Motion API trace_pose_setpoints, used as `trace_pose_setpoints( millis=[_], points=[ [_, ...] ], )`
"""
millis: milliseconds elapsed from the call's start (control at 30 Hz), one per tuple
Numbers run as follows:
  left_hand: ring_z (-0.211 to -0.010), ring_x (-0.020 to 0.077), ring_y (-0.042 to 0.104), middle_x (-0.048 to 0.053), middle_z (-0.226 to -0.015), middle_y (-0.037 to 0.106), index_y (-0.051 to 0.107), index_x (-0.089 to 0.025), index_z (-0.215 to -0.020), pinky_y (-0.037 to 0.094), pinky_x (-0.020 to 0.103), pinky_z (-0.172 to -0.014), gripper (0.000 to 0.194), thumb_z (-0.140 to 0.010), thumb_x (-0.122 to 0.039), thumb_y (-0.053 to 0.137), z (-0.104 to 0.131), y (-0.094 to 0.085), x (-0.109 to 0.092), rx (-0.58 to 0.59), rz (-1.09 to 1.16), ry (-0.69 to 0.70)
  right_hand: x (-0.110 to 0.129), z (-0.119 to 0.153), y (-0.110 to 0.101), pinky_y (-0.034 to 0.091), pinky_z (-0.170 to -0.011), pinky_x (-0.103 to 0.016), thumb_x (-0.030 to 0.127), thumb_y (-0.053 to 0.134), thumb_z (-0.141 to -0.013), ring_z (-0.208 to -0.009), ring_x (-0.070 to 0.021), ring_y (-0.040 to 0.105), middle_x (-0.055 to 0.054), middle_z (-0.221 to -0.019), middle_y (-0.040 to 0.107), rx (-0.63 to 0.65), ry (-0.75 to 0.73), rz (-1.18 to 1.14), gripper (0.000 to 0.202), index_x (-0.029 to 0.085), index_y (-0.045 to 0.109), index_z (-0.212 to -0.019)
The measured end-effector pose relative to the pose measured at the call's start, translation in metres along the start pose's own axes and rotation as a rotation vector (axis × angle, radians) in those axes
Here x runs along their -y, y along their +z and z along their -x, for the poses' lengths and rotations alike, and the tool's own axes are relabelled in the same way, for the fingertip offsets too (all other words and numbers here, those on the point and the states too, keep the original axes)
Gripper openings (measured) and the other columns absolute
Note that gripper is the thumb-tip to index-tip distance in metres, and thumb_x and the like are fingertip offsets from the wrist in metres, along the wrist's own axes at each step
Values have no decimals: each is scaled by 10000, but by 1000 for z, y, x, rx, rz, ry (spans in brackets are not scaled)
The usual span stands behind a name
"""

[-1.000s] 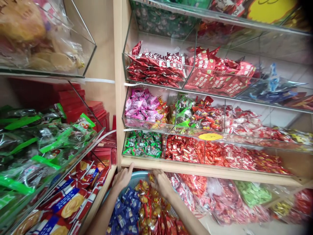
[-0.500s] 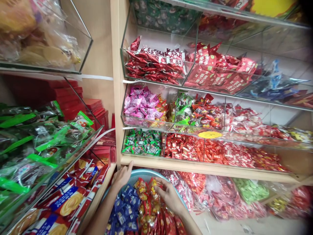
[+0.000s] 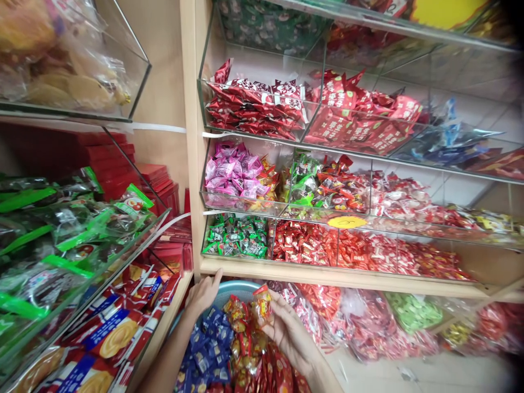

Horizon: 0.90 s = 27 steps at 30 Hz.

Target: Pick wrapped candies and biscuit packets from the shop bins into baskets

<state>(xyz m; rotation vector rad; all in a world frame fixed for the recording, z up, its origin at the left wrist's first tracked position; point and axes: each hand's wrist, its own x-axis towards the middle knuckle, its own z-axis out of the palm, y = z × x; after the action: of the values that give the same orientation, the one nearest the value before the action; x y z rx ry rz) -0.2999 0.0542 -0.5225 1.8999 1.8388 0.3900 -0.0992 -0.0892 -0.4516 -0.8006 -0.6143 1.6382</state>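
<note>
A blue-green basin [image 3: 241, 285] sits low in the view, filled with wrapped sweets. Blue-wrapped candies [image 3: 208, 344] lie on its left side, and red-and-gold packets [image 3: 251, 349] lie in the middle and right. My left hand [image 3: 204, 292] is closed at the basin's far left rim, its index finger stretched toward the shelf edge; its other fingers are mostly hidden. Above the basin's contents, my right hand [image 3: 282, 322] pinches a small clear packet of candy [image 3: 262, 307] with red-and-gold print between thumb and fingers.
Clear shelf bins hold red packets [image 3: 254, 109], pink candies [image 3: 235, 169] and green candies [image 3: 237, 234]. A wooden shelf edge [image 3: 327, 275] runs just beyond the basin. Bagged sweets [image 3: 364, 327] lie beneath. At left are biscuit packets [image 3: 114, 333] and green-edged packets [image 3: 82, 229].
My right hand has lifted the candy packet off the pile and turned so that the packet shows. My left hand stays at the rim. The view has shifted slightly.
</note>
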Motion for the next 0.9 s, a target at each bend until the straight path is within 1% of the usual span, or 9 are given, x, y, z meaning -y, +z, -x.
trace_pose_setpoints(
  millis=[67,133,200,300,400,567,667,767,900],
  points=[
    [-926,344,582,185,-919,661,667,-151,-798,411,430,-776,820,-733,-674,38,2,-1,-1,1,-10,-22,1,3,4,485,-707,-262,342,557,-769,-720,-97,598,-27,-981,616,6,0,-48,367,231,506,-1114],
    [-933,333,583,191,-933,660,666,-140,-798,414,413,-783,804,-741,-665,60,3,-3,-3,8,-13,-35,2,4,8,484,-702,-256,342,535,-784,-756,-104,595,-32,-1016,605,0,-17,-61,341,230,512,-1105],
    [-942,325,583,193,-934,661,666,-136,-795,412,403,-797,783,-751,-652,79,5,-4,-4,14,-12,-38,3,5,11,480,-702,-244,301,560,-769,-805,-110,592,-18,-1012,606,-8,-54,-57,321,248,522,-1084],
    [-946,324,582,192,-930,663,664,-139,-786,409,406,-808,766,-756,-644,88,5,-5,-6,19,-12,-43,6,6,16,480,-710,-259,253,605,-731,-832,-124,590,2,-982,614,-11,-107,-40,357,286,520,-1077],
    [-945,327,582,193,-929,663,663,-140,-792,408,411,-810,765,-755,-645,90,6,-5,-7,15,-13,-45,8,8,20,488,-674,-267,224,621,-701,-794,-130,592,14,-927,619,-29,-147,2,403,302,516,-1082],
    [-938,328,585,192,-925,664,662,-140,-784,410,416,-806,782,-747,-654,74,5,-5,-7,11,-17,-38,7,9,21,486,-670,-249,183,633,-667,-701,-100,574,35,-823,608,-64,-165,62,396,293,550,-1038],
    [-935,327,586,182,-925,667,664,-148,-783,413,418,-800,792,-743,-660,61,5,-5,-7,9,-25,-39,5,7,19,488,-673,-255,231,665,-656,-702,-97,566,33,-814,595,-93,-135,59,314,262,581,-957],
    [-935,325,586,181,-923,667,665,-146,-788,417,414,-794,798,-743,-662,58,5,-5,-8,2,-31,-42,2,3,16,493,-656,-251,303,669,-664,-671,-84,557,35,-761,578,-124,-66,-11,208,215,593,-836],
    [-927,329,589,182,-915,669,669,-146,-785,420,415,-785,802,-741,-665,59,6,-6,-8,5,-37,-43,0,-1,15,493,-599,-218,348,665,-666,-609,-69,542,36,-724,567,-182,-2,-122,243,205,575,-842]
  ],
)
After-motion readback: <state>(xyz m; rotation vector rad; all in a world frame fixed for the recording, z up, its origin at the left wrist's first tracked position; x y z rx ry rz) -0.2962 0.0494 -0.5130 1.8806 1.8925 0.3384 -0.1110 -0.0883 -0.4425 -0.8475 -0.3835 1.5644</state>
